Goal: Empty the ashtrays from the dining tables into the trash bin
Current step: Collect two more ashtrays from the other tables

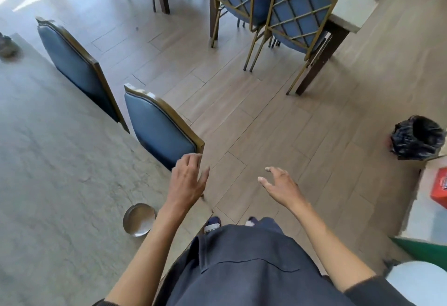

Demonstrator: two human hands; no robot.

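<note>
Grey table (60, 160) holds my round ashtray (139, 219), mouth up, no long axis, just behind my left hand (187, 182), fingers spread, empty. Right hand (280, 184) likewise splayed; bin (418, 137) well beyond its fingertips.

Metal ashtray (139, 219) on grey table (48, 160)

Open floor (278, 117) runs to the trash bin (418, 137); blue chairs (159, 129) line the table (60, 160) edge.

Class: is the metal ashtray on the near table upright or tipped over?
Upright: the ashtray sits flat on the table, its open bowl facing up.
</note>
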